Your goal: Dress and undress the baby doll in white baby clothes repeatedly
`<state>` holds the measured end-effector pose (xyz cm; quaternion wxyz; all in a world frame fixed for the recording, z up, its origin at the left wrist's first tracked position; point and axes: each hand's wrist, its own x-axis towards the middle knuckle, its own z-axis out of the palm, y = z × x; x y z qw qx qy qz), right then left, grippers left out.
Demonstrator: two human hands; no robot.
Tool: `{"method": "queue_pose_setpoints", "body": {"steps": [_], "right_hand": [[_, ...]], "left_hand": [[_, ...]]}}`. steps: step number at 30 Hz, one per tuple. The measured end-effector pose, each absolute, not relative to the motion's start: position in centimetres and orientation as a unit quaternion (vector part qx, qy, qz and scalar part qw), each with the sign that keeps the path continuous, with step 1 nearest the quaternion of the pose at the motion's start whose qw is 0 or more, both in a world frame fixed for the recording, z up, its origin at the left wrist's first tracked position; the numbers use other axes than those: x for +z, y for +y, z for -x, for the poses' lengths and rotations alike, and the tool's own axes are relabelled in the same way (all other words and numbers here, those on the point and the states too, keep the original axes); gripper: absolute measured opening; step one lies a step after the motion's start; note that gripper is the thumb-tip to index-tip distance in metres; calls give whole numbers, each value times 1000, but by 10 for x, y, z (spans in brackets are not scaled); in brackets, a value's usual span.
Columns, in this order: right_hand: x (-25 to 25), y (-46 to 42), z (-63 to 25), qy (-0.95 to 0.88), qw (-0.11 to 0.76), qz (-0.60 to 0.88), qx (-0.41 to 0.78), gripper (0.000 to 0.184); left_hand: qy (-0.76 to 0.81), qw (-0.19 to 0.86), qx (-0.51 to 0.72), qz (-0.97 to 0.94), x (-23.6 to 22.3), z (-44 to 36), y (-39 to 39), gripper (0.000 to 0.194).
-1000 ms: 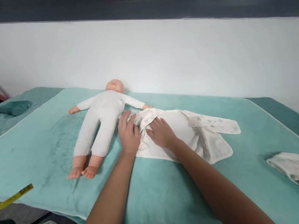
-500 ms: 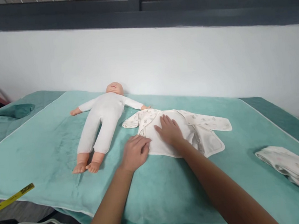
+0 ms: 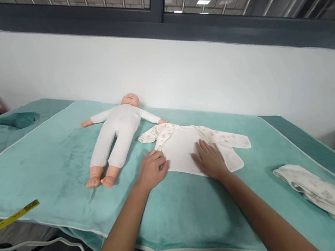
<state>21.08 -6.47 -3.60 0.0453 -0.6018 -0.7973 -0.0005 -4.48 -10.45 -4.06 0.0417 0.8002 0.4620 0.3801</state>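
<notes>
A white baby shirt point(image 3: 180, 150) with small printed figures on its sleeves lies spread open on the green cover. My left hand point(image 3: 153, 168) is at its left edge, fingers curled over the cloth and the tips partly hidden. Flat on the right part of the shirt's body rests my right hand point(image 3: 211, 160), fingers apart, beside the folded-out right flap. A baby doll point(image 3: 120, 124) in a white suit lies on its back to the left, one hand touching or close to the shirt's left shoulder.
A folded printed cloth point(image 3: 319, 193) lies at the right on the green cover point(image 3: 194, 217). Behind are a white wall point(image 3: 195, 75) and a dark window frame point(image 3: 115, 18). A yellow strip point(image 3: 13, 217) and a pale cable point(image 3: 48, 241) show at the lower left.
My right hand has slid to the right across the shirt, and its right flap lies smoother. My left hand stays at the left edge. The view has tilted slightly.
</notes>
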Motion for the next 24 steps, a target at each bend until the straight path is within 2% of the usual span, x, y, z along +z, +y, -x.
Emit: {"method": "queue_pose_setpoints", "body": {"steps": [5, 11, 16, 21, 24], "right_hand": [[-39, -128, -246, -857, 105, 505, -7, 63], [-35, -153, -300, -848, 165, 500, -58, 37], [-25, -140, -298, -873, 144, 456, -94, 36], [-15, -126, -289, -875, 116, 456, -113, 22], [-12, -124, -290, -879, 95, 448, -132, 21]], "left_hand": [[465, 54, 387, -795, -43, 45, -103, 38], [460, 68, 393, -793, -44, 44, -101, 37], [462, 71, 395, -791, -44, 44, -101, 37], [460, 63, 396, -792, -44, 44, -102, 36], [462, 55, 394, -793, -43, 43, -103, 36]]}}
